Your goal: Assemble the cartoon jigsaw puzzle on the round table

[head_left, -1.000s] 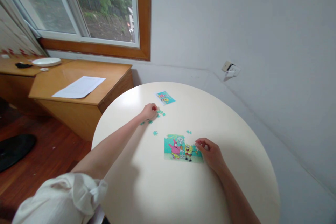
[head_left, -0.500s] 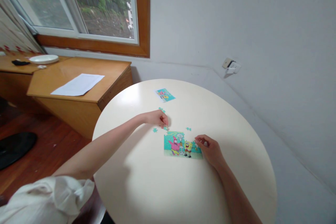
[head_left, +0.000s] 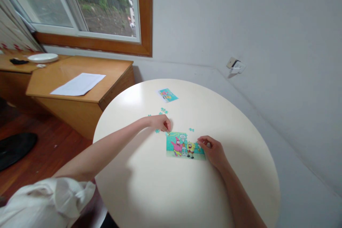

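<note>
A partly assembled jigsaw puzzle (head_left: pixel 176 148) with cartoon figures on a teal ground lies on the round white table (head_left: pixel 165 192). My left hand (head_left: pixel 160 122) is closed in a pinch at its upper left corner, with a small puzzle piece (head_left: pixel 168 134) at the fingertips. At the upper right edge of the puzzle rests my right hand (head_left: pixel 214 151), fingers curled and tips together; what they hold, if anything, is hidden. Loose teal pieces (head_left: pixel 191 129) lie just above the puzzle, and several more loose pieces (head_left: pixel 164 110) lie beyond my left hand, partly covered by it.
A small picture card (head_left: pixel 167 95) of the same scene lies toward the table's far edge. To the left stands a wooden desk (head_left: pixel 114 73) with a sheet of paper (head_left: pixel 78 84) and a white plate (head_left: pixel 42 57). The wall (head_left: pixel 197 66) runs behind the table.
My left hand has moved slightly down, bringing the small piece against the puzzle's upper left corner. More loose pieces show behind that hand. My right hand stays at the puzzle's right side.
</note>
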Available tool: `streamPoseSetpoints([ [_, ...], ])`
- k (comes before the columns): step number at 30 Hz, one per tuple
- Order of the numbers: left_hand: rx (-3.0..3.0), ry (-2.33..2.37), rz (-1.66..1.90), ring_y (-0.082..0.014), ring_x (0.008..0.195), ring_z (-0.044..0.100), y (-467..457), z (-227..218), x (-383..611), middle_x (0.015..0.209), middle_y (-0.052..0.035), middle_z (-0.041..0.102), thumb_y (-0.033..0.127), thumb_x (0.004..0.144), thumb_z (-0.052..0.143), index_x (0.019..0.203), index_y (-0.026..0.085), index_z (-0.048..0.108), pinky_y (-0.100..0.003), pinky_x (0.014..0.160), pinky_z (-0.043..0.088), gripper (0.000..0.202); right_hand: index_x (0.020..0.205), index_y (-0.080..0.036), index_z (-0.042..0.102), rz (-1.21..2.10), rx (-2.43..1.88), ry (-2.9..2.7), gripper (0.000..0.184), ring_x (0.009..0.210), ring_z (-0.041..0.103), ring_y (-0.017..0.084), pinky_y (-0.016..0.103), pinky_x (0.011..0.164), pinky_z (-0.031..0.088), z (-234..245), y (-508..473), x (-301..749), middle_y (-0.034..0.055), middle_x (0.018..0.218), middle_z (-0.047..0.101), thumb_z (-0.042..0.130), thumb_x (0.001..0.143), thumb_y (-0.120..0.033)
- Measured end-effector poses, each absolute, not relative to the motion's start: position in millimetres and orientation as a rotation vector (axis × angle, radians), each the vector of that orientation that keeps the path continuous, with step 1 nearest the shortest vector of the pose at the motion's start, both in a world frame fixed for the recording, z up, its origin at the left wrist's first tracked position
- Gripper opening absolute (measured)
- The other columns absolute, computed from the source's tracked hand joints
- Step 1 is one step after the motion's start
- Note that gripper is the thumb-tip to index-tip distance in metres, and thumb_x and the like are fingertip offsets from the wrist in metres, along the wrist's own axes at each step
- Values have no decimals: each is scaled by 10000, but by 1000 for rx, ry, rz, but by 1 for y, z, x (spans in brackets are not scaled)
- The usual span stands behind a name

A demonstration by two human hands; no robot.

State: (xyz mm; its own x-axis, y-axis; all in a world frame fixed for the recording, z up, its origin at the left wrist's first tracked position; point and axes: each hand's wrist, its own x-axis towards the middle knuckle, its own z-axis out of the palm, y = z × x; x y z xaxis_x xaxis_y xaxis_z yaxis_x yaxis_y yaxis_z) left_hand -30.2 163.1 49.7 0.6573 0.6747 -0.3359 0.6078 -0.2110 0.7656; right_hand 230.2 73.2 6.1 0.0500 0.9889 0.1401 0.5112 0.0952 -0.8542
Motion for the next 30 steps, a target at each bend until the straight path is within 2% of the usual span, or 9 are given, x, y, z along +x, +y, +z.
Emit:
streamPoseSetpoints([
  [11,2034,1157,86,-84,547,511,159,51,-21,570,18,589,56,589,552,667,115,665,-168,511,379,149,672,-158,649,745,-1524,-1577,333,528,468,125,249,484,368,7,72,230,26,581,569,603,614,-483],
  [22,2141,1283,62,-111,600,548,148,56,-16,655,-7,644,77,598,574,709,130,668,-177,521,382,155,668,-166,643,727,-1537,-1593,267,521,466,121,243,473,360,8,72,230,15,572,556,600,624,-426],
  [30,2290,1281,73,-121,630,549,142,52,-10,727,-36,657,101,653,568,740,123,663,-203,591,398,131,669,-162,637,731,-1531,-1607,247,523,455,121,246,482,352,9,72,229,15,576,551,582,624,-398],
])
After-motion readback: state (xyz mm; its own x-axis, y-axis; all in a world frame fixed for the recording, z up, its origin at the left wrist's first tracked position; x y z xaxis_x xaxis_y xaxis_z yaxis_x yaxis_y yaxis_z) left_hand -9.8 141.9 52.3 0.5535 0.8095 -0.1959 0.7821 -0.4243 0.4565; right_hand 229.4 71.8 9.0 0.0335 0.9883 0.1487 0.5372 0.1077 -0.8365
